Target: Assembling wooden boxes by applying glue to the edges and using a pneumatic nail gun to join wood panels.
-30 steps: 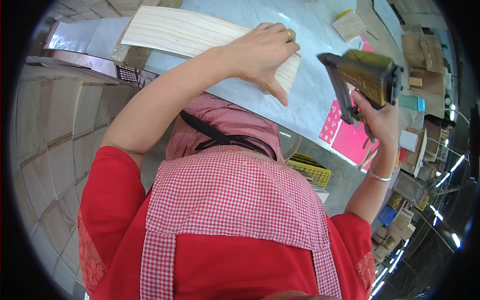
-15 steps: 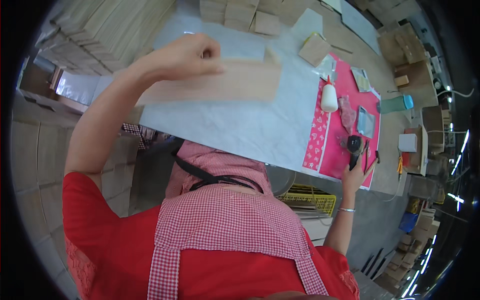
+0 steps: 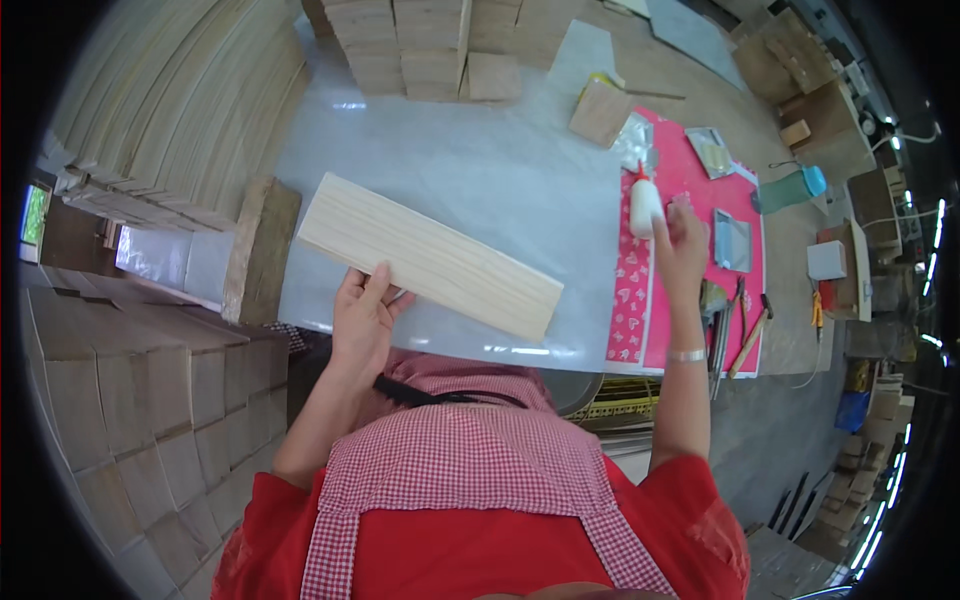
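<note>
A long pale wooden board [image 3: 430, 258] lies slantwise over the grey-white tabletop [image 3: 440, 150]. My left hand [image 3: 366, 318] grips its near long edge, thumb on top and fingers below. On the right, my right hand [image 3: 682, 250] reaches over a pink mat [image 3: 675, 150] with its fingers curled down. They touch a crumpled pink bag [image 3: 681, 204], and what they hold, if anything, is hidden. Just left of these fingers stands a white squeeze bottle [image 3: 644, 205] with a red tip. A hammer [image 3: 752, 338] and other hand tools lie near my right wrist.
Tall stacks of boards [image 3: 190, 100] rise at the left, beside a thick wood block [image 3: 262, 250]. More wood blocks [image 3: 430, 50] stand at the back. A blue tray [image 3: 733, 240] and a teal bottle [image 3: 790, 190] are on the right. A yellow crate [image 3: 625, 398] sits below the table edge.
My left hand has come down and nearer with the board, which now lies angled instead of blurred above the table. My right hand has left the black-handled tool and moved forward to the pink bag.
</note>
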A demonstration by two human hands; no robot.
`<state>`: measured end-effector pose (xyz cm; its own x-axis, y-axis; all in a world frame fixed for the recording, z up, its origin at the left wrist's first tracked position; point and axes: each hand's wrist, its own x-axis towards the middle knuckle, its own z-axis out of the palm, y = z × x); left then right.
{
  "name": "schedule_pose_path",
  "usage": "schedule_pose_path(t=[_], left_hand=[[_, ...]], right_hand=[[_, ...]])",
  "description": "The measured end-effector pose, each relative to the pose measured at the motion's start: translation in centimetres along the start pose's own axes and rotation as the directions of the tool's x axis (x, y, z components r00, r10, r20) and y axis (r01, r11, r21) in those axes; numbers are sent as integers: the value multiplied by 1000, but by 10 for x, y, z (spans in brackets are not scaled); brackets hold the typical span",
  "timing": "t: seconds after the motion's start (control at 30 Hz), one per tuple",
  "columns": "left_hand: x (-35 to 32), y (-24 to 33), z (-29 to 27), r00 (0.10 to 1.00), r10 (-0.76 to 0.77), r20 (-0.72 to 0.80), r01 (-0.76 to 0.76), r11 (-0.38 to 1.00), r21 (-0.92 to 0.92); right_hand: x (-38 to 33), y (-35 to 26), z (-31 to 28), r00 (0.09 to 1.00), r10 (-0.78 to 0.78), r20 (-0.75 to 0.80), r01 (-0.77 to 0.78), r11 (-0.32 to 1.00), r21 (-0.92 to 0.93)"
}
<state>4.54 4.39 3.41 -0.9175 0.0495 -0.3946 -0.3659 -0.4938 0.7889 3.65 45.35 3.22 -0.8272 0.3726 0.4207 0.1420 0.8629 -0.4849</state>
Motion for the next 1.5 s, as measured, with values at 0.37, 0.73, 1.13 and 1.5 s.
schedule_pose_path(t=[0.37, 0.73, 1.13, 1.5], left_hand=[[-22, -7, -29, 982, -43, -183, 42, 999, -8], [-26, -13, -55, 984, -131, -120, 132, 991, 6], [-50, -25, -83, 980, -190, 61, 172, 959, 227], [-30, 0, 3, 896, -60, 439, -184, 852, 491]], right_hand=[[11, -135, 148, 670, -655, 349, 581, 755, 304], [16, -80, 117, 833, -490, 256, 416, 860, 294], [124, 17, 154, 959, 283, -32, -276, 951, 136], [-23, -104, 82, 957, 4, -290, 119, 907, 404]])
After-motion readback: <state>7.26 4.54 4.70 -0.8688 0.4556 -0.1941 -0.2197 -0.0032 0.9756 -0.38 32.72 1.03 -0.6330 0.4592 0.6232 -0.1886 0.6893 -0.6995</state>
